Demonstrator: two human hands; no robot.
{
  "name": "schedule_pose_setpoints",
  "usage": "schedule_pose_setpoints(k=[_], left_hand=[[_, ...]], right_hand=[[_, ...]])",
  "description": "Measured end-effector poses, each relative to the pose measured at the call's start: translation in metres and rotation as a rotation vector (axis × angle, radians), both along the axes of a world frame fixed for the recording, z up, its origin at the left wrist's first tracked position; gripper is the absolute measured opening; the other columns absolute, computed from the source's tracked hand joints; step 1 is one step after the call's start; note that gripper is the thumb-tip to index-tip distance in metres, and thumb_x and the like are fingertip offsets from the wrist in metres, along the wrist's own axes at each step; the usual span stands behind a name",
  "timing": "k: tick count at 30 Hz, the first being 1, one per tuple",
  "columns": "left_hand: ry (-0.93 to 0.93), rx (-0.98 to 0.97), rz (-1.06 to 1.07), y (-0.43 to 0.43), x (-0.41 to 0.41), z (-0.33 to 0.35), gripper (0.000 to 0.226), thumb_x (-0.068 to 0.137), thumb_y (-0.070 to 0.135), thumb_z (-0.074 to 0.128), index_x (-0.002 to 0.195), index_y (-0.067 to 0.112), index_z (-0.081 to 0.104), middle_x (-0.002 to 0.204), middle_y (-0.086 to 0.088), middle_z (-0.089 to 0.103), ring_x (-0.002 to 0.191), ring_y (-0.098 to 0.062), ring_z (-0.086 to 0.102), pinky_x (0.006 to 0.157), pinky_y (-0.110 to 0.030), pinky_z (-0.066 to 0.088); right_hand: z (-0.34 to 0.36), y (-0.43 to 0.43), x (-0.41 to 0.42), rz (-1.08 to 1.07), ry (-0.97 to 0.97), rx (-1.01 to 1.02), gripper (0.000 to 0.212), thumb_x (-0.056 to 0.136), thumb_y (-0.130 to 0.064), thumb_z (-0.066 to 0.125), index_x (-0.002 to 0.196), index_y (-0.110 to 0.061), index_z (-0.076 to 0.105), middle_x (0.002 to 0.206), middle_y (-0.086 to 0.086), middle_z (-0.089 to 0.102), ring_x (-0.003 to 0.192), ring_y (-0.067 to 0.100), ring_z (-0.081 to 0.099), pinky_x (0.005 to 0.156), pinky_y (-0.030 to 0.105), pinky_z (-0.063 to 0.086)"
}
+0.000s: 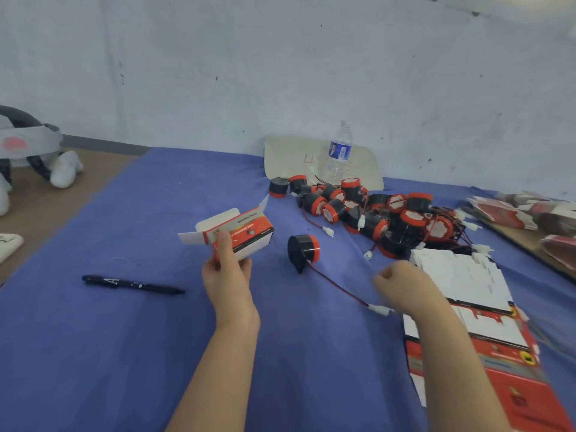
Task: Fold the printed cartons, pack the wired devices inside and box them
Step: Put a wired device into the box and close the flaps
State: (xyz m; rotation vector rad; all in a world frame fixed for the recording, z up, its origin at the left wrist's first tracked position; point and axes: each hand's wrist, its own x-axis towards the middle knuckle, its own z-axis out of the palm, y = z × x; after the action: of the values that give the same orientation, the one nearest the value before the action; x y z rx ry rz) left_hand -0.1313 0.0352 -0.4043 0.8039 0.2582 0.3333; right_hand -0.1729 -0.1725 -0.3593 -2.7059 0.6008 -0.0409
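Observation:
My left hand (229,275) grips a folded red and white printed carton (241,233) above the blue cloth, with its end flaps standing open to the left and at the top. A black and red wired device (303,249) lies on the cloth just right of the carton. Its red wire runs straight to a white connector (378,309) that pokes out under the curled fingers of my right hand (403,286). That hand is blurred and seems to hold the wire's end. A pile of several more wired devices (374,213) lies behind.
Flat printed cartons (486,325) are stacked under and right of my right forearm, and more flat cartons (530,213) lie at the far right. A black pen (132,284) lies at the left. A water bottle (339,152) stands before a beige board by the wall.

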Motion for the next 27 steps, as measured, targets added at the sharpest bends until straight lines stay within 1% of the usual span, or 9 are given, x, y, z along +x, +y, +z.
schedule_pose_setpoints(k=[2,4,6,10,13,18,21,24,27], left_hand=[[0.014,0.080,-0.047,-0.003,-0.002,-0.001,0.023,0.091,0.048,0.056,0.087,0.028,0.065,0.077,0.017,0.068,0.081,0.002,0.061,0.075,-0.018,0.043],[0.014,0.151,-0.079,-0.006,-0.003,-0.003,0.025,0.090,0.051,0.056,0.088,0.028,0.065,0.078,0.023,0.070,0.085,0.007,0.059,0.079,-0.019,0.041],[-0.002,0.202,-0.095,-0.006,-0.004,-0.003,0.027,0.089,0.051,0.056,0.090,0.027,0.067,0.079,0.025,0.070,0.078,0.012,0.059,0.079,-0.019,0.043],[-0.028,0.280,-0.069,-0.004,-0.002,-0.006,0.024,0.089,0.040,0.063,0.091,0.016,0.066,0.073,0.014,0.062,0.063,0.003,0.050,0.067,-0.020,0.040],[0.007,0.294,-0.062,-0.005,-0.001,-0.008,0.032,0.087,0.026,0.069,0.113,0.015,0.053,0.091,0.015,0.064,0.066,0.013,0.059,0.060,-0.005,0.044],[-0.052,0.545,-0.207,-0.011,-0.003,-0.011,0.029,0.082,0.018,0.074,0.101,0.025,0.054,0.096,0.017,0.061,0.073,0.019,0.058,0.061,0.001,0.041],[-0.095,0.838,-0.421,-0.012,-0.008,-0.017,0.038,0.073,0.028,0.082,0.094,0.030,0.051,0.092,0.019,0.059,0.076,0.015,0.056,0.065,-0.002,0.042],[-0.120,1.221,-0.529,-0.009,-0.010,-0.021,0.045,0.069,0.038,0.082,0.103,0.029,0.055,0.102,0.016,0.060,0.106,-0.001,0.055,0.092,-0.020,0.045],[0.015,1.602,-0.482,-0.005,-0.011,-0.018,0.048,0.076,0.051,0.070,0.119,0.036,0.055,0.125,0.010,0.054,0.132,-0.023,0.037,0.110,-0.044,0.027]], right_hand=[[-0.003,0.012,0.005,0.018,-0.213,0.057,0.025,0.093,-0.033,0.049,0.086,-0.009,0.055,0.077,0.003,0.055,0.075,0.023,0.053,0.063,0.029,0.035],[-0.007,0.038,0.018,0.032,-0.320,0.154,0.050,0.090,-0.051,0.049,0.121,-0.012,0.053,0.106,0.003,0.061,0.099,0.022,0.057,0.073,0.031,0.039],[-0.017,0.062,0.039,0.066,-0.304,0.185,0.069,0.087,-0.060,0.052,0.136,-0.012,0.043,0.126,0.007,0.057,0.113,0.027,0.054,0.077,0.032,0.042],[-0.040,0.091,0.069,0.083,-0.226,0.174,0.063,0.090,-0.050,0.055,0.134,-0.010,0.037,0.124,0.010,0.054,0.109,0.030,0.055,0.081,0.040,0.051],[-0.045,0.087,0.074,0.056,-0.281,0.175,0.047,0.091,-0.029,0.058,0.129,-0.010,0.038,0.117,0.011,0.059,0.097,0.030,0.059,0.067,0.036,0.047],[-0.014,0.054,0.057,-0.075,-0.852,0.506,0.037,0.084,-0.009,0.061,0.114,-0.021,0.043,0.102,-0.001,0.062,0.094,0.023,0.061,0.070,0.027,0.043],[0.006,0.043,0.041,0.114,-1.134,0.408,0.043,0.081,-0.007,0.068,0.119,-0.016,0.051,0.112,-0.002,0.059,0.105,0.019,0.057,0.085,0.026,0.044],[0.000,0.048,0.029,0.254,-1.037,0.126,0.048,0.078,-0.004,0.068,0.123,-0.020,0.058,0.118,0.004,0.056,0.109,0.021,0.048,0.091,0.024,0.034],[-0.025,0.057,0.019,0.306,-0.730,0.161,0.057,0.078,0.000,0.059,0.127,-0.030,0.054,0.114,-0.007,0.051,0.108,0.018,0.050,0.079,0.019,0.034]])
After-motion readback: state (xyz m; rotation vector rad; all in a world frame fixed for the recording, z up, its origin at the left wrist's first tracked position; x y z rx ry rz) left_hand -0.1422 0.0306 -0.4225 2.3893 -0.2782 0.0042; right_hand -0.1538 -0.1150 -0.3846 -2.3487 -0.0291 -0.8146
